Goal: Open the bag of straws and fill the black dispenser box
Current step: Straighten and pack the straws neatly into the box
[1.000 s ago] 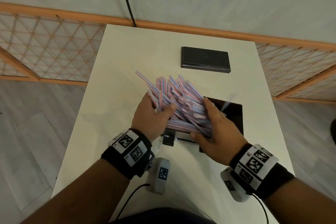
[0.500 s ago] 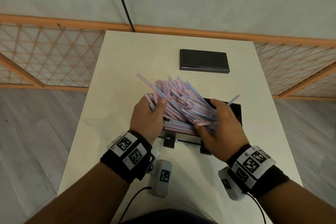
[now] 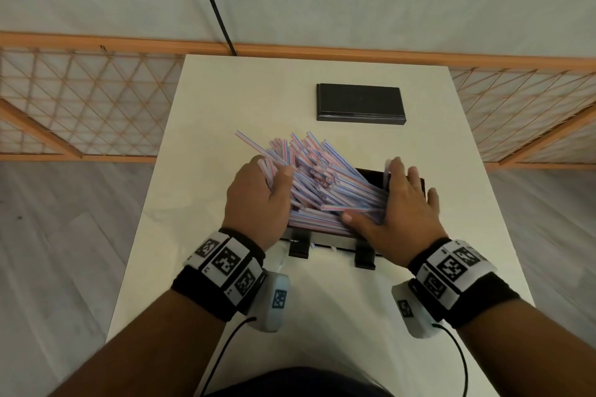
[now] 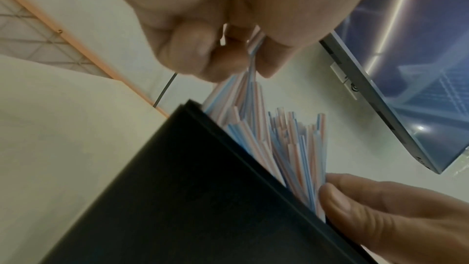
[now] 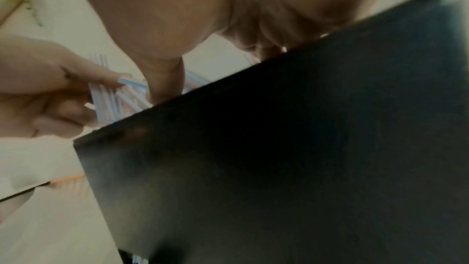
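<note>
We see a white tabletop [image 3: 200, 171] from above, with two bare hands at work on it. A big heap of straws [image 3: 325, 184] (thin ones, with pink and blue stripes) lies across the open top of the black box [image 3: 371, 176], which stands near the front of the tabletop. The straws are messy. Many of them stick out past the box on the far left, and one long straw pokes out farthest of all.

The left hand [image 3: 258, 200] is at the left end of the heap. Its fingers are curled round a bunch of straws, and the left wrist view shows some straws pinched between those curled fingers [image 4: 193, 51]. The right hand [image 3: 403, 213] lies at the right end of the heap. Its fingers are straight and spread out flat, pressing on the straws and reaching over the right side of the box. Its thumb [image 3: 358, 219] points left along the near side of the heap.

In the right wrist view, the dark wall of the box fills most of the picture, and it is blurry.

Two small black feet [image 3: 298, 245] stick out from the front of the box. Farther back on the tabletop lies a flat black lid [image 3: 360, 102], well apart from the box. Behind the tabletop runs an orange rail with a wire fence [image 3: 80, 100].
</note>
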Demonstrator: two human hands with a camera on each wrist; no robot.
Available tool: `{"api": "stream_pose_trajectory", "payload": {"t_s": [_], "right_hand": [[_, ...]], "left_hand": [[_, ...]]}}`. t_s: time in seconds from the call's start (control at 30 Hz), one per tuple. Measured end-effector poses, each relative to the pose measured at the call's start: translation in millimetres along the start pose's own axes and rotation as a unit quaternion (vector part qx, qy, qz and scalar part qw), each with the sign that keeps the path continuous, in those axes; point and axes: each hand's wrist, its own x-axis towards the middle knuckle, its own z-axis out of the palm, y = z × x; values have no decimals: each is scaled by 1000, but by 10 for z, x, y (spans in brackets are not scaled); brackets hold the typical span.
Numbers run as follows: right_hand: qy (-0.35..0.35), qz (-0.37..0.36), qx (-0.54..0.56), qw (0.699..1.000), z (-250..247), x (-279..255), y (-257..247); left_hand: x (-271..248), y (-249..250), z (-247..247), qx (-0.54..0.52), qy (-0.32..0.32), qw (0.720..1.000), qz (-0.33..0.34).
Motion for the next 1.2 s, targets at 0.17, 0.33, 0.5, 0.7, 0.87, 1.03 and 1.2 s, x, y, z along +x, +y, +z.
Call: {"api": "stream_pose_trajectory", "payload": {"t_s": [0.17,0.33,0.5,0.7,0.87,1.03,1.2], "right_hand": [[-7,-57,17,998,95,28,-66],[-10,-62,30,998,147,65,-75],[-21,-60,20,998,142,58,-90],[-48,-59,-49,996,153,58,-80],[-49,-52,-47,996,119,55,-75],[-71,-60,-46,995,61,20,-69],[-40,-96,50,993,-113,-2,113]], "left_hand": [[-9,59,-72,6,14,1000,22],[30,215,-218,10,79,988,136],[45,488,-402,-10,73,975,208],[-8,804,-643,-45,80,972,214],[-29,976,-881,-91,45,976,194],[-60,1008,-866,-176,47,963,197],[-70,943,-676,-230,42,957,174]]}}
